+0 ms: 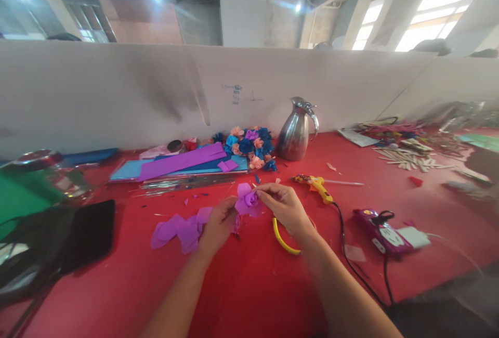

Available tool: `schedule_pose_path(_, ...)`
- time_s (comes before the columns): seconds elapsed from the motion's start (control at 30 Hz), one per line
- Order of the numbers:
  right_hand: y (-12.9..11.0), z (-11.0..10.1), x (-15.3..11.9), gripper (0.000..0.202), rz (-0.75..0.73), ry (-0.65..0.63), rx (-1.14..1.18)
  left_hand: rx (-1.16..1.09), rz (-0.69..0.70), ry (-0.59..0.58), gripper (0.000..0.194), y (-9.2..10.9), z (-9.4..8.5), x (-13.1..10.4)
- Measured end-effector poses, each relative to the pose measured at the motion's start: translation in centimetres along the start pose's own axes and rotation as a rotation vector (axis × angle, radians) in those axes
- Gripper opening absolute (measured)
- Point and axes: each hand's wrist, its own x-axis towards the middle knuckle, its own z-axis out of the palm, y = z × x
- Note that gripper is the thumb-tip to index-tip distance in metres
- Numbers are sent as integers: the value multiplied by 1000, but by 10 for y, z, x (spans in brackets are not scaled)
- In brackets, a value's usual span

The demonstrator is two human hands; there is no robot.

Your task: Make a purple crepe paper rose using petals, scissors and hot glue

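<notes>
A purple paper flower with a curled centre is held up between my two hands over the red table. My left hand is closed round its lower left side. The thumb and fingers of my right hand pinch a petal on its right edge. Just left of my left hand lie several loose purple paper petals. Below my right hand, a curved yellow handle of some tool shows partly, the rest hidden by my wrist. A yellow glue gun lies beyond my right hand.
A steel jug stands at the back beside a pile of paper flowers. Purple strips of paper lie back left. A power strip with cords sits right, a black tablet-like slab left. Wooden sticks are scattered far right.
</notes>
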Motion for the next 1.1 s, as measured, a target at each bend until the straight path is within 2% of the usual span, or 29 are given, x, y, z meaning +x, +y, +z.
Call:
schedule_pose_path(0.2, 2, -1, 1, 20, -29, 5, -59, -13, -37, -41, 17, -2, -2, -1)
schedule_pose_path(0.4, -7, -7, 1, 22, -313, -26, -325, -60, -54, -86, 18, -2, -2, 1)
schedule_pose_path(0.5, -11, -11, 2, 24, -347, -94, -364, -63, -70, -127, 19, 1, -2, 1)
schedule_pose_path(0.67, -12, -12, 1, 17, -328, -140, -365, -58, -89, -164, 17, 5, -1, -1)
schedule_pose_path(0.77, -10, -10, 0, 16, -289, -123, -340, -57, -68, -154, 17, 6, -2, 0)
schedule_pose_path(0.93, 0, -4, 1, 11, -118, -15, -174, -48, -79, -143, 19, 5, -4, 0)
schedule_pose_path(1.1, 4, 0, 3, 18, 25, 24, 25, -64, -91, -143, 17, 5, -3, -1)
